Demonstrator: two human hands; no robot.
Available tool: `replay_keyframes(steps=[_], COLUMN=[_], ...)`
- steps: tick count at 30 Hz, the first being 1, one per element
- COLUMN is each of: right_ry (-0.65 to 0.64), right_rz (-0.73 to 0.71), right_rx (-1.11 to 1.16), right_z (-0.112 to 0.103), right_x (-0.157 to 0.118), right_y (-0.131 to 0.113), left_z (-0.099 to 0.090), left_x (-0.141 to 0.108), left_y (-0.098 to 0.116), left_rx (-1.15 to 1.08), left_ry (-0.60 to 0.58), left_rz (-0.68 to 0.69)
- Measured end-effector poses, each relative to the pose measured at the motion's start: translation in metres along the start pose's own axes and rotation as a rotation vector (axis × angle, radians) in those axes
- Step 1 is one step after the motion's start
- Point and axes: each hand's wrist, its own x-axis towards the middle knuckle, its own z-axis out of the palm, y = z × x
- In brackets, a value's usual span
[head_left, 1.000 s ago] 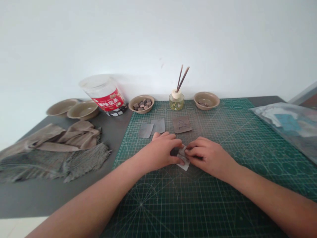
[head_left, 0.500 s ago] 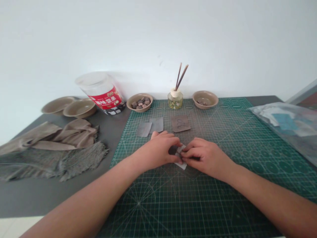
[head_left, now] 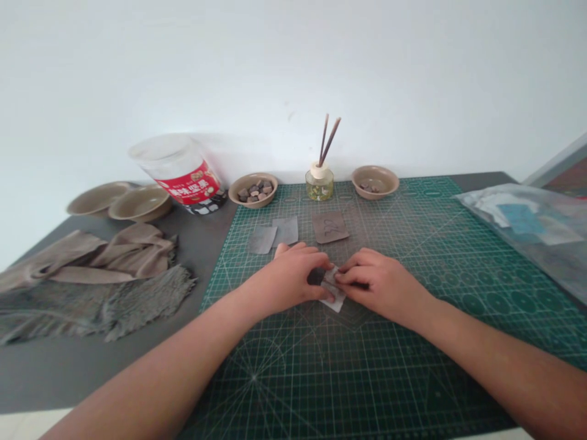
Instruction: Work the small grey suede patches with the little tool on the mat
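On the green cutting mat [head_left: 293,366] a small whitish-grey square of paper, perhaps sandpaper [head_left: 337,301], lies at an angle between my hands. My left hand [head_left: 291,278] curves over its left side, with thumb and forefinger pressed on it. From the right, my right hand [head_left: 376,278] pinches at the square's upper right; whatever its fingertips hold is hidden. Just beyond my hands lie two grey squares [head_left: 262,240] and a brown square [head_left: 330,227] with dark handwritten marks.
At the back stand a bowl of brown and grey stone-like chunks [head_left: 254,190], a reed diffuser [head_left: 320,183] and a bowl with a few small pieces [head_left: 375,182]. Leftward are a plastic tub [head_left: 183,177], two bowls [head_left: 140,203] and crumpled cloths [head_left: 96,287]. A clear bag [head_left: 527,220] lies right.
The pinching fingers of my right hand have shifted slightly up on the square, showing more of its surface. My left hand keeps its hold. The whole view has shifted a little.
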Motion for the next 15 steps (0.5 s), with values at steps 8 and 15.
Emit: replay_keyframes(steps=[8,15], right_ry=[-0.029,0.005], right_rz=[-0.073,0.011], right_rx=[0.051,0.009], right_z=[0.0063,0.0015], right_x=[-0.0022,-0.0052], right_y=[-0.0043,-0.0021], left_z=[-0.001,-0.0022], left_x=[-0.0004,-0.0003], left_y=[-0.0001,0.001], left_rx=[-0.002,0.005], left_ry=[-0.018,-0.029], left_rz=[-0.016,-0.028])
